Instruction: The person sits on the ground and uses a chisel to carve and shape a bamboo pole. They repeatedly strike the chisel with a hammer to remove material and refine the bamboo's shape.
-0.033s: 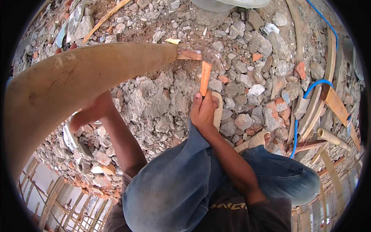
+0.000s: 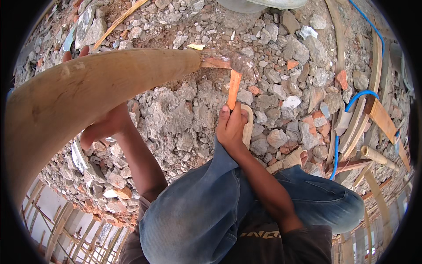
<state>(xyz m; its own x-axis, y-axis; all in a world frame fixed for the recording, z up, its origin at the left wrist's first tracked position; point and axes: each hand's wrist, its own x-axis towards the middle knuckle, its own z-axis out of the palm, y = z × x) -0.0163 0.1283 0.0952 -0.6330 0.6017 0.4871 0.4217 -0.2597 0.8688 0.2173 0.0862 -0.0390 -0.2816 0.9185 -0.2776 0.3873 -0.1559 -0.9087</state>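
Observation:
A thick, smooth round wooden pole [image 2: 110, 70] slants in from the left rim and ends near the upper middle. My left hand [image 2: 107, 123] is closed round it from behind, with fingertips above and the thumb below; most of the palm is hidden. In my closed right hand [image 2: 231, 125] is a narrow, flat orange-brown strip [image 2: 235, 86], pointing up. Its upper end meets a reddish, flat cut end [image 2: 215, 62] of the pole. A blurred patch just right of there hides how they touch. Dark material shows at the strip's base, by my thumb.
Broken concrete and brick rubble [image 2: 176, 114] covers the ground. A grey basin [image 2: 246, 5] stands at the top. To the right lie wooden planks [image 2: 376, 57], a blue hose [image 2: 362, 93] and a bamboo piece [image 2: 378, 157]. My sandalled foot [image 2: 285, 160] rests on stones.
Very little differs. My left fingers sit slightly higher over the pole, and the strip in my right hand has shifted a touch to the right.

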